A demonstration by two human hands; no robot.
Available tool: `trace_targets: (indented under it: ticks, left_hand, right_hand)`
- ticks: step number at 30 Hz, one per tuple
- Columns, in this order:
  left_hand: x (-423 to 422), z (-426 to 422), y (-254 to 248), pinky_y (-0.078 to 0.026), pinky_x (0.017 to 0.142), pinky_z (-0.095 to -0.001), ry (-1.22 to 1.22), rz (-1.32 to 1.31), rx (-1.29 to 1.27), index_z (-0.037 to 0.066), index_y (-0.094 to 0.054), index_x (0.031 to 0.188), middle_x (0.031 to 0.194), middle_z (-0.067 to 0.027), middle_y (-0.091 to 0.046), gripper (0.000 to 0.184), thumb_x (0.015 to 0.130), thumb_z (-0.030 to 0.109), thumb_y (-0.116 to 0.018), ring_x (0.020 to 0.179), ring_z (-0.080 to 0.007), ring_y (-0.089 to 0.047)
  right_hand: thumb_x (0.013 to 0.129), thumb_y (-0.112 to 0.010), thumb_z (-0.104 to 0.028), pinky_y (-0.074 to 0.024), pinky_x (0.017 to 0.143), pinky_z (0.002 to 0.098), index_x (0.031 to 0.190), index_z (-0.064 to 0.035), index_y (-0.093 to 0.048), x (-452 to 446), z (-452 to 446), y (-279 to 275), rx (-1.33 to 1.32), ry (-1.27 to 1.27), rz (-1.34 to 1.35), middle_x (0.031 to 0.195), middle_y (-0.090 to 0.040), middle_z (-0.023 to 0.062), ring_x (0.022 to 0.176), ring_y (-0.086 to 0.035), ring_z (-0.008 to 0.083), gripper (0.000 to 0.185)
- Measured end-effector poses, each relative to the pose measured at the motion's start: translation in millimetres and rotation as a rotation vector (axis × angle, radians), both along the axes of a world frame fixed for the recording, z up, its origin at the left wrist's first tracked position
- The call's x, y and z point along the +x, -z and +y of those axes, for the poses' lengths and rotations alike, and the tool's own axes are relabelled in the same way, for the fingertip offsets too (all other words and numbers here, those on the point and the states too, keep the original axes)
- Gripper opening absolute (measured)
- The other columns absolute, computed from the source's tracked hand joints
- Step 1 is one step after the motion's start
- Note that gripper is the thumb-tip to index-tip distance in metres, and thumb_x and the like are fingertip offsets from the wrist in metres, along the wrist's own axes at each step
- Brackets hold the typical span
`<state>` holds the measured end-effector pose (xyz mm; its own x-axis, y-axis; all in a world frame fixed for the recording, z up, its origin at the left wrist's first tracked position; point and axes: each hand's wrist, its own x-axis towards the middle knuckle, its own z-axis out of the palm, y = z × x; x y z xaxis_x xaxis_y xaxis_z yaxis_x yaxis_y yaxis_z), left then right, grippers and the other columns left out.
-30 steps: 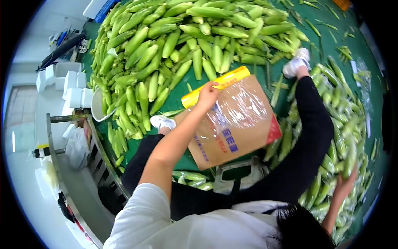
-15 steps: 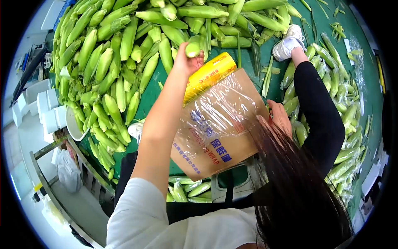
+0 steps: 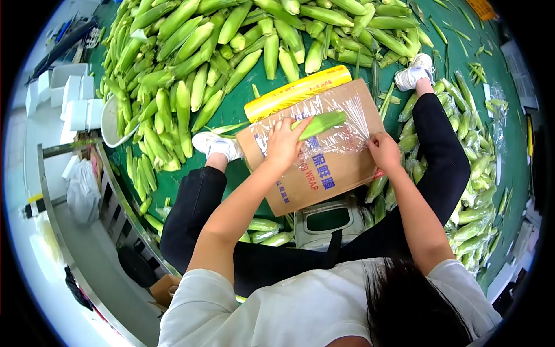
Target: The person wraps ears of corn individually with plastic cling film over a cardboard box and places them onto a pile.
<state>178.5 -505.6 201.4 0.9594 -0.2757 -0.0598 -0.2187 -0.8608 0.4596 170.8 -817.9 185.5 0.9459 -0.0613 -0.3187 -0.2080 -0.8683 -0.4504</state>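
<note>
My left hand (image 3: 283, 141) is closed around one end of an ear of corn (image 3: 324, 123), green in its husk, which lies nearly level over a brown cardboard sheet (image 3: 277, 191). Clear plastic wrap (image 3: 354, 113) spreads across the cardboard beneath the corn. At the cardboard's right side, my right hand (image 3: 383, 151) pinches the wrap's edge, and creases in the film run toward its fingers. A yellow roll of plastic wrap (image 3: 298, 92) rests along the cardboard's far edge.
A large pile of unwrapped corn (image 3: 191, 52) covers the far left of the green floor (image 3: 347, 72). Wrapped corn (image 3: 477, 196) is heaped at the right. Between my legs stands a grey plastic stool (image 3: 329, 222). A metal frame (image 3: 75, 248) and a white basin (image 3: 110, 121) are at the left.
My left hand has brought the corn from beyond the roll down onto the wrapped cardboard. My right hand now pinches the film at the right edge. The view has shifted, showing both arms.
</note>
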Motion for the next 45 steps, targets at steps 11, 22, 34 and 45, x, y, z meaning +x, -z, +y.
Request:
trace_targets:
  ticks: [11, 22, 34, 45]
  left_hand:
    - [-44, 20, 18, -0.03, 0.112, -0.0542, 0.09, -0.25, -0.103, 0.014, -0.056, 0.128, 0.142, -0.0165, -0.048, 0.057, 0.076, 0.017, -0.079, 0.134, -0.0362, -0.042]
    - [-78, 67, 38, -0.05, 0.082, -0.0452, 0.286, -0.252, -0.15, 0.009, -0.058, 0.098, 0.094, -0.0078, -0.063, 0.012, 0.09, 0.015, -0.064, 0.091, -0.0308, -0.062]
    - [27, 25, 32, -0.054, 0.079, -0.0474, 0.351, 0.056, 0.327, 0.013, -0.068, 0.104, 0.101, -0.0116, -0.066, 0.026, 0.079, 0.016, -0.073, 0.098, -0.0306, -0.066]
    - [118, 3, 24, -0.032, 0.115, -0.0563, 0.336, -0.282, 0.047, 0.028, -0.069, 0.127, 0.15, -0.0105, -0.05, 0.031, 0.099, 0.033, -0.057, 0.142, -0.0348, -0.041]
  right_hand:
    - [0.081, -0.079, -0.027, -0.0458, 0.1, 0.042, 0.124, -0.0089, -0.061, 59, 118, 21, 0.427, -0.695, -0.424, 0.12, -0.065, 0.0133, 0.115, -0.06, 0.0328, 0.05]
    - [0.078, -0.079, -0.018, -0.0488, 0.093, 0.0443, 0.135, -0.026, -0.061, 66, 93, -5, 0.373, -0.985, -0.294, 0.123, -0.062, 0.0094, 0.11, -0.06, 0.0331, 0.06]
    - [0.094, -0.065, -0.033, -0.0392, 0.105, 0.0514, 0.122, -0.0228, -0.069, 52, 112, 10, 0.055, -0.808, -0.546, 0.124, -0.062, 0.0067, 0.118, -0.056, 0.0295, 0.031]
    - [0.068, -0.084, -0.053, -0.0569, 0.08, 0.0421, 0.118, -0.019, -0.069, 78, 141, 5, 0.081, -0.932, -0.19, 0.102, -0.07, 0.0104, 0.095, -0.069, 0.0288, 0.062]
